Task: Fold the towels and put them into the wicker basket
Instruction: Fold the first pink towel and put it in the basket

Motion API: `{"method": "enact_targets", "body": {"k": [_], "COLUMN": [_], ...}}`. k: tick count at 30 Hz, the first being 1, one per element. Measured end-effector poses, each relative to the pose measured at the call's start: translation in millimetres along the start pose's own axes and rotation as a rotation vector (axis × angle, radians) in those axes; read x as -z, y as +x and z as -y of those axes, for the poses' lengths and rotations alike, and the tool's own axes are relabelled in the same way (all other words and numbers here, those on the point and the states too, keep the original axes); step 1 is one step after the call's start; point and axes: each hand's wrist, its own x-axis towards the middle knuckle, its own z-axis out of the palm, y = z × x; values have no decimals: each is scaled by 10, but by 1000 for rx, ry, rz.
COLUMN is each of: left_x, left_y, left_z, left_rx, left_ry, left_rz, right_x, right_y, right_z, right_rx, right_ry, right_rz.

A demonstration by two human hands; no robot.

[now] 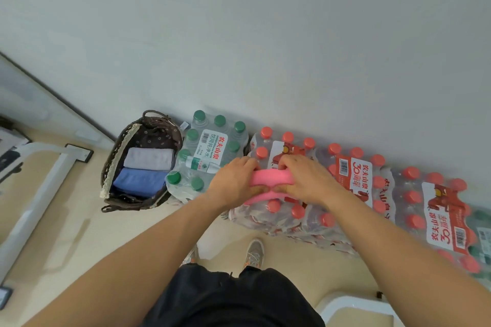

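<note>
Pink towel [268,180] gripped by left hand [233,180] and right hand [305,179], atop red-capped bottle pack [276,210]; wicker basket [117,156] nearby

Soft, even, moderately bright light leaves only faint shadows on the floor [66,233]. Wide-angle distortion bends the edges; fine detail looks slightly smeared.

The floor [66,233] bears the wicker basket [114,164] and bottled-water packs [352,179].
</note>
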Motion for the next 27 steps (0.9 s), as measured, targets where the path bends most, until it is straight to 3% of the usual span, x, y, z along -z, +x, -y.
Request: {"method": "enact_targets", "body": {"k": [5, 13, 20, 23, 27], "left_x": [651, 1426, 1191, 961, 666], "left_y": [-200, -627, -405, -186, 14], "left_z": [385, 1855, 2861, 3115, 3322], "left_rx": [193, 522, 828, 915, 972], "left_ry": [-346, -661, -647, -545, -602], "left_rz": [-37, -252, -314, -262, -309], "right_x": [411, 408, -193, -517, -954], "right_y": [421, 1452, 2364, 2698, 3075], "right_z": [593, 1885, 2467, 2624, 2759], "right_rx": [3, 35, -255, -345, -430], "right_ry": [138, 438, 613, 480, 354], "right_rz": [74, 108, -25, -92, -131]}}
